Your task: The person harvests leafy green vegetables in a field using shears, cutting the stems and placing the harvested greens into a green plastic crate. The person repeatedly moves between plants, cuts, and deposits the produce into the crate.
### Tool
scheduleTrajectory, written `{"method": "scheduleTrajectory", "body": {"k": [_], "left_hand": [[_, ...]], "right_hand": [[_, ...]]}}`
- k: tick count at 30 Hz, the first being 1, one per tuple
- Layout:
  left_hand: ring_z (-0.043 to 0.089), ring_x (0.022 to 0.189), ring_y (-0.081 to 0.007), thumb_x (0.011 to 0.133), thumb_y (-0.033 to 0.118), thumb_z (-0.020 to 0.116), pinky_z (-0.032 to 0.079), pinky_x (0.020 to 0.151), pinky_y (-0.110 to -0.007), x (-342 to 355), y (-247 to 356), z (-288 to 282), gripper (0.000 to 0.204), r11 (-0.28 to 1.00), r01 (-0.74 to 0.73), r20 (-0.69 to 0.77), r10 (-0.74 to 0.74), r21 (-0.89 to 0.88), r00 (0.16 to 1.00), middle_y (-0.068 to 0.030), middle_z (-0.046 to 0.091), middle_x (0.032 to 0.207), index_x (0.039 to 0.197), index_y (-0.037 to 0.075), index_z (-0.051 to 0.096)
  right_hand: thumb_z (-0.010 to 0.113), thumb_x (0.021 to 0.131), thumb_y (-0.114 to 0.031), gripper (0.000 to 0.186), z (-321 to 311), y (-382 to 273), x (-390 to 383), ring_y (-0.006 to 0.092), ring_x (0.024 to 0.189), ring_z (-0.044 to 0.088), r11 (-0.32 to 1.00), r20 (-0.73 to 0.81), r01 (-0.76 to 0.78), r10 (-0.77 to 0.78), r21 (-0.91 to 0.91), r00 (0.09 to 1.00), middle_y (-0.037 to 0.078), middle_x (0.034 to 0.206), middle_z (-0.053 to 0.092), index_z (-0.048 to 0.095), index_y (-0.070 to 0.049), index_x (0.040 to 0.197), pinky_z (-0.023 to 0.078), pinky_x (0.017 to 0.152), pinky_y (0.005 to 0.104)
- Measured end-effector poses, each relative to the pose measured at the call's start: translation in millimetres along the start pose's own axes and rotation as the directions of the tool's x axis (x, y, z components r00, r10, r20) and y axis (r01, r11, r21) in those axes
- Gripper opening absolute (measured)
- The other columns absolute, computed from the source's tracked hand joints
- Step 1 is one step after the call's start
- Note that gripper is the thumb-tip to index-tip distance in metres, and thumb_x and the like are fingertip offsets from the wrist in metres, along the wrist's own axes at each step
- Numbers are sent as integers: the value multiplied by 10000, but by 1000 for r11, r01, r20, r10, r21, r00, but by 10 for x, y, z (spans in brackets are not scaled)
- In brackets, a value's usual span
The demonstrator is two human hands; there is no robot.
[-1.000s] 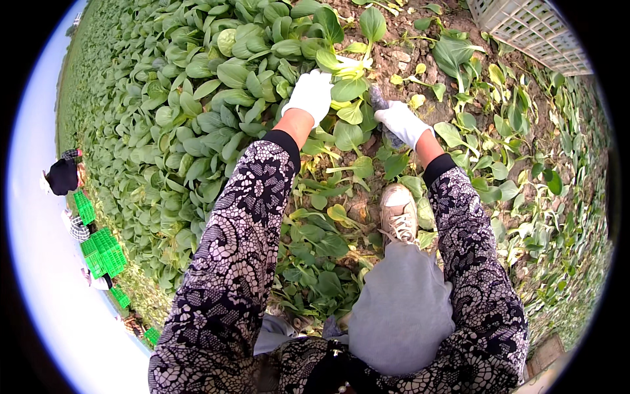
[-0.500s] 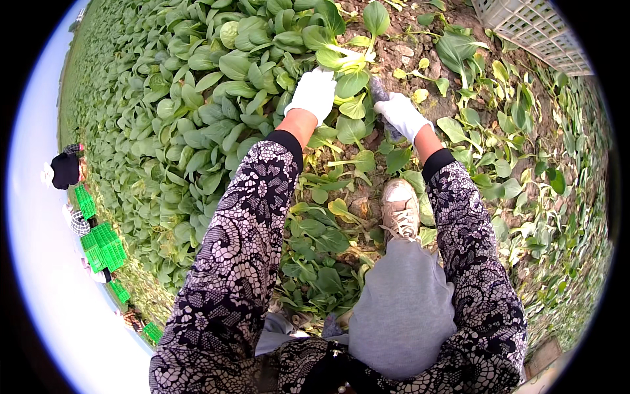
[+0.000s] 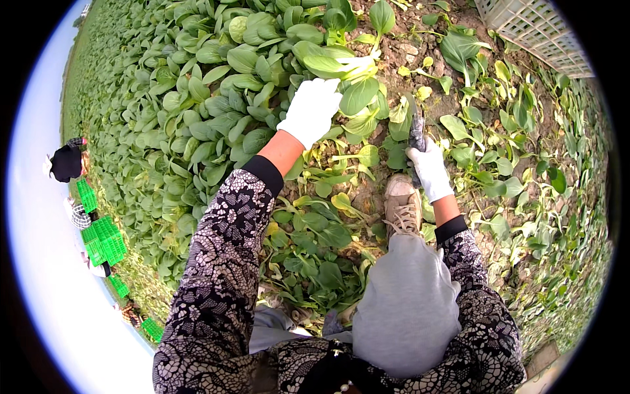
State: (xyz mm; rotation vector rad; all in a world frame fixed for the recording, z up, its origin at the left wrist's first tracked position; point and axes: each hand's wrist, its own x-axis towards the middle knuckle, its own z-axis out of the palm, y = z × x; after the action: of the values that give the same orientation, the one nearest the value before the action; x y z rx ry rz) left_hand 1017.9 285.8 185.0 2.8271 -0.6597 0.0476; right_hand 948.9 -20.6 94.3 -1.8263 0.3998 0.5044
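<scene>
My left hand (image 3: pixel 311 113), in a white glove, is closed on a bok choy plant (image 3: pixel 359 68) at the edge of the dense green rows. The plant's pale stalks point away to the right, and its broad leaves spread around my fingers. To the right, my right hand (image 3: pixel 430 169), also gloved, grips a knife (image 3: pixel 417 131) with a dark, dirt-smeared blade pointing away from me. The blade is apart from the plant, above loose leaves. My fingers hide most of the knife's handle.
Uncut bok choy (image 3: pixel 197 98) fills the left. Cut leaves (image 3: pixel 466 125) litter the soil on the right. A pale plastic crate (image 3: pixel 538 36) stands at the far right. My shoe (image 3: pixel 401 203) is below the knife. Green crates (image 3: pixel 105 240) and a person (image 3: pixel 65 163) are at the far left.
My right hand has drawn the knife back toward me and to the right, away from the plant. My left hand has shifted slightly nearer, with the bok choy tilting right.
</scene>
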Motion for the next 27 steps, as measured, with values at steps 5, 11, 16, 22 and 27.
{"method": "scheduleTrajectory", "body": {"k": [5,11,16,22,27], "left_hand": [[552,1096,-353,761,80,626,430,960,-441,-764,479,-774,396,996,22,-249,-43,-86,968,-139,603,1236,1153,38,668],[552,1176,-392,628,-22,759,451,1000,-486,-2140,897,-1769,551,976,97,-379,-167,-197,910,-142,619,1261,1150,128,673],[562,1172,-400,642,2,785,446,984,-494,-3145,1446,-2679,508,974,204,-452,-224,-94,863,-148,612,1274,1125,110,669],[557,1178,-387,623,-30,749,425,1022,-486,-4239,1985,-2941,515,856,517,-574,-436,-25,693,-117,618,1294,1118,104,699],[573,1077,-348,648,-52,675,447,966,-452,-4937,2027,-2780,567,779,624,-737,-390,54,552,-89,622,1276,1189,116,681]], "right_hand": [[730,863,-143,211,-129,-589,-386,82,600,551,978,15,84,-89,192,996,7,769,639,641,-18,1007,474,565,261],[795,867,-213,361,162,-1839,-1169,97,812,617,900,227,402,-432,170,872,23,939,689,665,-12,1138,506,755,262],[790,866,-218,409,542,-2821,-2354,102,855,628,759,527,597,-630,261,571,34,996,701,663,-4,1190,520,809,274],[788,888,-224,467,1155,-3198,-3660,68,690,587,812,854,521,-448,263,266,20,955,667,596,-12,1257,494,633,230],[754,922,-242,429,1757,-2985,-4203,57,663,556,830,922,511,-350,223,165,-6,927,631,594,-11,1246,472,612,211]]}}
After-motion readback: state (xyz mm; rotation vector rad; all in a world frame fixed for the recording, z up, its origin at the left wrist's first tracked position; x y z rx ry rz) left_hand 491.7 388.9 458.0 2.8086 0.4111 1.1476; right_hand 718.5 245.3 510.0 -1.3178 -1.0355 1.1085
